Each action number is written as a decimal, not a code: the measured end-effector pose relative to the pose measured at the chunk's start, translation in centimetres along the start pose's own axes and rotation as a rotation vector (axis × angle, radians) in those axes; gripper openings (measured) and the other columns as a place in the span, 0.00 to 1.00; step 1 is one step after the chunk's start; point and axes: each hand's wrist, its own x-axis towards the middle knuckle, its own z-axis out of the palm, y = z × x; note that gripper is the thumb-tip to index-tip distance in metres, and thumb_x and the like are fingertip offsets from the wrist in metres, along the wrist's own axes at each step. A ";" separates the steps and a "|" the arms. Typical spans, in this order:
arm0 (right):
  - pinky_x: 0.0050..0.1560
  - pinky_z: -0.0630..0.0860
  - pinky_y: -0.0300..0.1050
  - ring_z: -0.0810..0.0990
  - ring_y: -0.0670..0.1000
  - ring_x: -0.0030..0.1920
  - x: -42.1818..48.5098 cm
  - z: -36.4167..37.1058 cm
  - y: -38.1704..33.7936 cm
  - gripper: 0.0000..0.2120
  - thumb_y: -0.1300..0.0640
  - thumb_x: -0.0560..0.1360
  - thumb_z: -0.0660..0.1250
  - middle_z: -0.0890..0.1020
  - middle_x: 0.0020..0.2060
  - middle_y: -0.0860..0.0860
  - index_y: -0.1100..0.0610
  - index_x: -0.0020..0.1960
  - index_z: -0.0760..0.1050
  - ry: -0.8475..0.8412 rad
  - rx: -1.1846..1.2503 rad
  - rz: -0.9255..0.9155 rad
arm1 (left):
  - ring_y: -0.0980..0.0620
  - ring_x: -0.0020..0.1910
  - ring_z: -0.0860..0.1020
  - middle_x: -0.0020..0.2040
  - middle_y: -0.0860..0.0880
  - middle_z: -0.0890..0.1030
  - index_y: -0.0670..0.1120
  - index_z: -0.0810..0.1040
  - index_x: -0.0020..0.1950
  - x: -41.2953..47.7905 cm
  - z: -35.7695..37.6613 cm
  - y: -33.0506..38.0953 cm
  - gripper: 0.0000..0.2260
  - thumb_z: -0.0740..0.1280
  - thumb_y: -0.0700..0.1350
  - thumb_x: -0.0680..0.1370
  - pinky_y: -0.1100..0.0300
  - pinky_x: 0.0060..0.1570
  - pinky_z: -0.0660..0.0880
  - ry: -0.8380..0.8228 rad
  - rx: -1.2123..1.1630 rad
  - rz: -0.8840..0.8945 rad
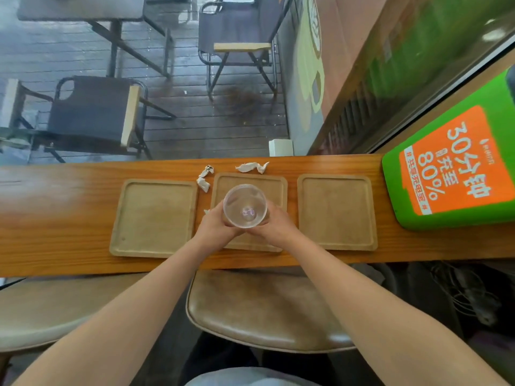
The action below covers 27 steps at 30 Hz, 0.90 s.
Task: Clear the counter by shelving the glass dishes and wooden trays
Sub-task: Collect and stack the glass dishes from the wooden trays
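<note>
Both hands (245,227) around glass dish (245,206)

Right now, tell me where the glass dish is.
In the head view, the glass dish is centre frame, cupped between the left hand and right hand above the middle wooden tray.

middle tray (274,188) — near half hidden by hands | green box (451,174) — cut off right

Counter clutter and seating
Two crumpled napkins (204,178) (252,167) are lying beside a green box (451,174); a stool (264,310) is sitting below.
</note>
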 end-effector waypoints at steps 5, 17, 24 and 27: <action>0.57 0.76 0.47 0.78 0.45 0.59 -2.4 -0.6 -1.8 0.34 0.40 0.63 0.79 0.80 0.59 0.43 0.41 0.66 0.71 0.003 0.026 0.022 | 0.53 0.53 0.81 0.54 0.60 0.80 0.62 0.71 0.67 -0.7 -1.3 1.1 0.31 0.80 0.49 0.68 0.56 0.49 0.80 -0.085 0.014 0.048; 0.58 0.79 0.54 0.79 0.46 0.57 -13.1 -2.5 -6.8 0.32 0.34 0.56 0.78 0.79 0.57 0.42 0.35 0.57 0.71 0.352 0.129 0.117 | 0.52 0.56 0.82 0.58 0.53 0.83 0.54 0.77 0.65 -4.0 -3.8 9.6 0.27 0.80 0.49 0.68 0.48 0.57 0.81 -0.420 0.028 0.264; 0.59 0.79 0.52 0.80 0.46 0.57 -21.9 -5.8 -6.9 0.33 0.40 0.61 0.80 0.80 0.58 0.44 0.43 0.63 0.73 0.586 0.188 0.059 | 0.50 0.55 0.83 0.59 0.50 0.82 0.51 0.76 0.67 -8.2 0.3 16.4 0.30 0.80 0.52 0.67 0.47 0.56 0.81 -0.589 0.090 0.492; 0.58 0.80 0.49 0.80 0.43 0.56 -26.1 -7.0 -5.6 0.32 0.36 0.59 0.80 0.81 0.56 0.40 0.41 0.60 0.75 0.670 0.221 0.048 | 0.50 0.56 0.82 0.58 0.51 0.83 0.53 0.77 0.66 -11.1 3.2 18.7 0.31 0.78 0.57 0.64 0.48 0.56 0.81 -0.626 0.113 0.622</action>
